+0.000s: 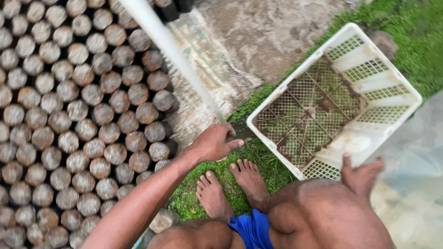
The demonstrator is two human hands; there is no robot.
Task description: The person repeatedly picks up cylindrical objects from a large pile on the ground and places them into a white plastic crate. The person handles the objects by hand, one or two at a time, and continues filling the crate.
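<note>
Nearest the camera, at the lower edge of the grass patch, two bare feet stand side by side, with blue shorts partly cut off by the frame below. Just above them the left hand is closed around the lower end of a long white pole, thumb stretched out flat; the pole runs up to the top edge, its far end out of view. At the right, the right hand rests fingers-spread on the near rim of a white plastic lattice crate, which holds nothing but dirt stains, grass showing through its mesh floor. Along the left, rows of dark round soil-filled nursery bags stand tightly packed; their contents are hard to make out.
</note>
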